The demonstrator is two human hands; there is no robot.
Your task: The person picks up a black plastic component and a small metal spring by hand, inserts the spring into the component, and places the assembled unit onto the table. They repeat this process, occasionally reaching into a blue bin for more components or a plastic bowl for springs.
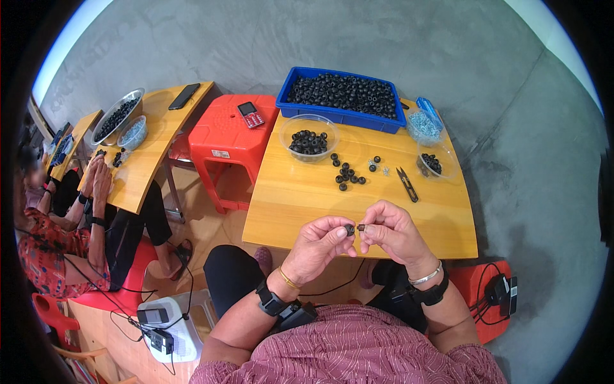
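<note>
1. Well to the near side of the blue tray, the left hand pinches a black bead — fingers narrowed.
2. Facing it, the right hand pinches a small dark piece.
3. Step: seemingly joining them — the next move likely calls for steady alignment.

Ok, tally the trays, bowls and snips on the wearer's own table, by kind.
Tray: 1
Clear bowls: 3, two with black beads, one with pale blue bits
Snips: 1
Total: 5
</note>
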